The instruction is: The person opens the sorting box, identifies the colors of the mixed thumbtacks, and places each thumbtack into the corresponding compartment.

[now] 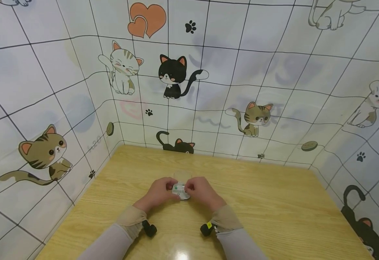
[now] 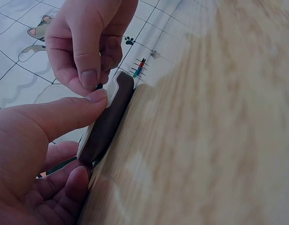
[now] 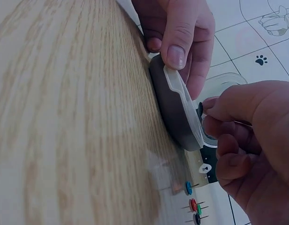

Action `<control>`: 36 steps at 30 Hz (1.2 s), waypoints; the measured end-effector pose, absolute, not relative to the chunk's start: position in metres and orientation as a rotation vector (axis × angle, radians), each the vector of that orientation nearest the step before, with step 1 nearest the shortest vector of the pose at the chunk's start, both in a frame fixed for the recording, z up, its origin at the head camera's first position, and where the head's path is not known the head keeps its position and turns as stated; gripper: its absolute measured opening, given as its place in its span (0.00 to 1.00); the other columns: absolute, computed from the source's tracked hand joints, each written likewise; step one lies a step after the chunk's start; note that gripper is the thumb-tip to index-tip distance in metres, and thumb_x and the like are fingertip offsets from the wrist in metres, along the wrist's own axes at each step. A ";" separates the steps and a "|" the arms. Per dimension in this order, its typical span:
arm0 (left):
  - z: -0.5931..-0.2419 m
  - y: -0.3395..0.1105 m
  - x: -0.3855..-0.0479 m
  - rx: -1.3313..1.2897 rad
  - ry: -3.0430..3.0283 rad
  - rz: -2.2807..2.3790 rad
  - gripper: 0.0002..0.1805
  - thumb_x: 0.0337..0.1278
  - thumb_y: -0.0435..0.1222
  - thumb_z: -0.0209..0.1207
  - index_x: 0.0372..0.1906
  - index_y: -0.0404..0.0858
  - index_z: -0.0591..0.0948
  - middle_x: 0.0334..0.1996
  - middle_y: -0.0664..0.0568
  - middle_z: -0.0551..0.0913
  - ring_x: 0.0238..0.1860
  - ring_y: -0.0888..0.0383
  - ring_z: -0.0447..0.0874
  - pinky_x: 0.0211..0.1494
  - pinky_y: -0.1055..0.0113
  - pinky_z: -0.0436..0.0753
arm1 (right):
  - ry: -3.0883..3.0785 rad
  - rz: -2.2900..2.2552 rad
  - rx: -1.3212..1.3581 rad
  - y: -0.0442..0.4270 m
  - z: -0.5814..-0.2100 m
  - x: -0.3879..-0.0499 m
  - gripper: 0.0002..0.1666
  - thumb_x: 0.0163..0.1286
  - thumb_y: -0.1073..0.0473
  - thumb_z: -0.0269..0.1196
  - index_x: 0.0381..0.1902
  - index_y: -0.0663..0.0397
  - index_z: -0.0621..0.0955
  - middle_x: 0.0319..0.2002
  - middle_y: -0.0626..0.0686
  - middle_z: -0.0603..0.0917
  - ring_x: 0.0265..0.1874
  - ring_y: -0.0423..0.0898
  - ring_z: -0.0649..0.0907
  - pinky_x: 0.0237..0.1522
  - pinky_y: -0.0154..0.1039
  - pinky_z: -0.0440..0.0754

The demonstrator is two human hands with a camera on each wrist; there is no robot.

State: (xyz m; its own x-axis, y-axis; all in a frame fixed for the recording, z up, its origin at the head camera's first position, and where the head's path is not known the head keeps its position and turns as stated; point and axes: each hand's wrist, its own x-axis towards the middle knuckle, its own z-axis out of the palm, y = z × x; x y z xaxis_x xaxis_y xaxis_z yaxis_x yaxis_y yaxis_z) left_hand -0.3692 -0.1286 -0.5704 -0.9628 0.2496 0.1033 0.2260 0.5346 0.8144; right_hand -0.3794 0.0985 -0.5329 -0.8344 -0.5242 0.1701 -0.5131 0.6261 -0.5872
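1x case [image 1: 180, 194], dk. w/ white rim, sitting btwn both hands over tabletop [image 1: 274, 202], contact unclear | L hand [image 1: 159, 191] gripping case, 9 o'clock | R hand [image 1: 205, 191] pinching sm. dk. pc. [image 3: 200, 109], 3 o'clock | asst. col. pins [image 3: 193, 205] showing nr. case, 6 o'clock in R-wrist view

A pinched dark piece [image 3: 200, 109] is partly hidden, and the case's [image 3: 175, 105] contents [image 1: 179, 190] blur in the head view.
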 end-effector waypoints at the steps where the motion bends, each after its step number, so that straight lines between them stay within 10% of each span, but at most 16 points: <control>1: -0.571 -0.128 -0.370 0.422 2.729 1.443 0.31 0.43 0.44 0.84 0.56 0.42 0.87 0.48 0.54 0.88 0.47 0.59 0.82 0.54 0.62 0.81 | 2.819 -0.996 -0.910 0.099 -0.534 -0.380 0.08 0.70 0.66 0.68 0.31 0.50 0.89 0.31 0.43 0.85 0.31 0.37 0.78 0.38 0.32 0.78; 15: -0.567 -0.127 -0.367 0.388 2.728 1.433 0.33 0.42 0.44 0.84 0.57 0.41 0.87 0.48 0.54 0.88 0.47 0.59 0.81 0.54 0.61 0.81 | 2.761 -1.118 -0.687 0.131 -0.526 -0.387 0.07 0.73 0.64 0.67 0.43 0.49 0.90 0.37 0.44 0.88 0.35 0.41 0.82 0.41 0.39 0.83; 36: -0.567 -0.126 -0.365 0.381 2.731 1.416 0.33 0.43 0.44 0.84 0.58 0.41 0.86 0.49 0.54 0.88 0.47 0.59 0.81 0.55 0.60 0.81 | 2.958 -0.684 -0.645 0.149 -0.522 -0.389 0.16 0.50 0.75 0.65 0.13 0.50 0.84 0.17 0.43 0.77 0.21 0.40 0.71 0.27 0.34 0.69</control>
